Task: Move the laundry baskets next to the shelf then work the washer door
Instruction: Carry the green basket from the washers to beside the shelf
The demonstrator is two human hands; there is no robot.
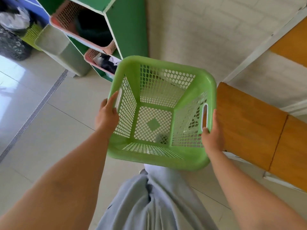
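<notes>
An empty green mesh laundry basket (162,112) hangs in the air over the tiled floor, right in front of me. My left hand (108,114) grips its left handle slot and my right hand (212,135) grips the right one. The green shelf (126,27) stands just beyond the basket, at the upper left. Two pink baskets (73,29) sit in its compartments, the lower one (103,61) holding clothes. No washer is in view.
A wooden-topped counter (249,120) runs along the right, touching the basket's right side. A pale green bin (59,48) stands left of the shelf, with dark bags (11,44) behind it. A floor drain strip (36,110) crosses the tiles at left.
</notes>
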